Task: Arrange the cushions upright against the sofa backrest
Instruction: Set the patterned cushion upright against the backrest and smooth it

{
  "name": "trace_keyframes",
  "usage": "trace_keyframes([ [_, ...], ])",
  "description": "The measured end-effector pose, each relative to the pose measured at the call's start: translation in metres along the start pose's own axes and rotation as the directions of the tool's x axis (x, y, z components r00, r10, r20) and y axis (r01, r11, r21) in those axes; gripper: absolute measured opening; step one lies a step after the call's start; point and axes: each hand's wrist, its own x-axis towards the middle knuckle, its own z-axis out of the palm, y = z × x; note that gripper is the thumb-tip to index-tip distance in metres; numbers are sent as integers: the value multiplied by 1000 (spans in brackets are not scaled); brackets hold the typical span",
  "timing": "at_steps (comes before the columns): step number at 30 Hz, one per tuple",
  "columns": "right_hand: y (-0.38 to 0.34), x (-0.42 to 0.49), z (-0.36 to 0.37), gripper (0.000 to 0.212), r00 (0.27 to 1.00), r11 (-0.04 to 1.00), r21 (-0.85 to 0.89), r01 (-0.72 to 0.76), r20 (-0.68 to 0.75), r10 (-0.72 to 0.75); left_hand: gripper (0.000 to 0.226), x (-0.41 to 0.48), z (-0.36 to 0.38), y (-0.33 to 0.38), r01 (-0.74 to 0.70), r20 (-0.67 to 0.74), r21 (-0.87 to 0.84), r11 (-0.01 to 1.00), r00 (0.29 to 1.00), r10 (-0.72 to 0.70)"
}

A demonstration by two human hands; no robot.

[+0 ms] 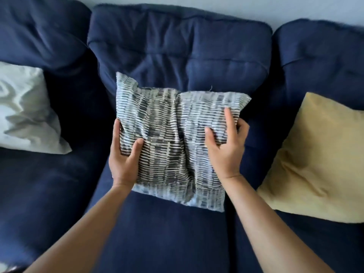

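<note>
With left hand [124, 160] and right hand [226, 152] clamped on patterned cushion [173, 138], tilt top edge back squarely onto backrest [177, 46]

Between the left hand [124, 154] and right hand [226, 148] the grey-and-white dash-patterned fabric cushion [173, 146] fills the space, both hands gripping its side edges. Beyond their fingertips, the navy upholstered sofa backrest [177, 52] blocks the way. Left of the left hand lies bare navy seat, then a pale silvery cushion [25, 111]. Right of the right hand, a narrow strip of seat, then a mustard-yellow square cushion [319, 158]. Below the wrists the navy seat cushion [167, 237] is open.
</note>
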Motion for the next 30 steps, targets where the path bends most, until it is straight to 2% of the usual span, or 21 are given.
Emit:
trace_keyframes([
  [2,8,19,8,57,999,999,9,32,-25,-32,77,21,8,1,-8,-2,-2,1000,1000,8],
  [5,31,31,22,62,995,1000,-21,4,95,-2,83,48,19,-6,59,62,120,991,996,-66],
  [7,48,28,29,69,969,995,-66,-78,228,92,88,61,24,-18,142,119,281,949,976,-181],
  [9,61,21,32,75,927,967,-109,-229,279,251,92,70,25,-27,256,121,364,896,940,-318],
  [11,70,20,33,77,889,925,-59,-376,258,378,95,80,25,-27,295,107,365,883,929,-354],
  [14,75,30,36,79,815,835,56,-548,261,517,95,103,27,-12,218,80,309,926,964,-253],
  [16,75,42,41,76,756,757,121,-642,264,599,97,123,32,1,176,66,201,964,979,-193],
  [19,67,64,46,55,692,664,196,-722,236,683,84,148,40,17,184,39,117,976,981,-190],
  [21,60,76,50,26,709,676,214,-706,205,675,48,157,45,22,176,6,124,977,984,-178],
  [23,50,85,52,14,756,723,222,-654,162,634,16,160,45,24,169,-62,61,984,984,-165],
  [27,30,105,52,10,861,840,191,-509,92,501,19,169,34,28,88,-257,-11,996,962,-88],
  [30,29,104,52,23,849,843,117,-525,145,508,19,162,31,23,140,-221,56,989,967,-124],
])
